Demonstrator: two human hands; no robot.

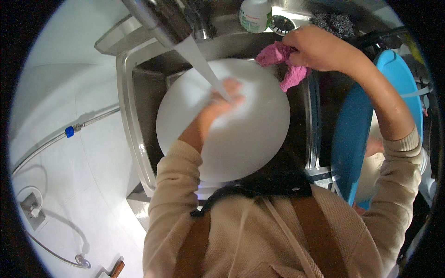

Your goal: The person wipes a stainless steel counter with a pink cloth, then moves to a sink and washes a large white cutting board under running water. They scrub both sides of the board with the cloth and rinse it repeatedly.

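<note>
A large round white board, seemingly a cutting board (243, 139), lies across the sink basin (146, 90). My left hand (227, 95) is over its middle, blurred, with the fingers apart and nothing seen in them. A stream of water (196, 57) pours from the faucet (163, 21) onto that hand. Near the sink's back right corner, my right hand (309, 48) pinches a wet-looking pink cloth (295, 74). The cloth hangs in folds by the board's upper right edge.
Behind the sink stand a white bottle (255, 17), a drain strainer (282, 25) and a steel wool scrubber (333, 24). At the right a blue basin (351, 139) stands tilted, partly behind my right arm. A braided hose (48, 144) runs along the white wall (80, 173).
</note>
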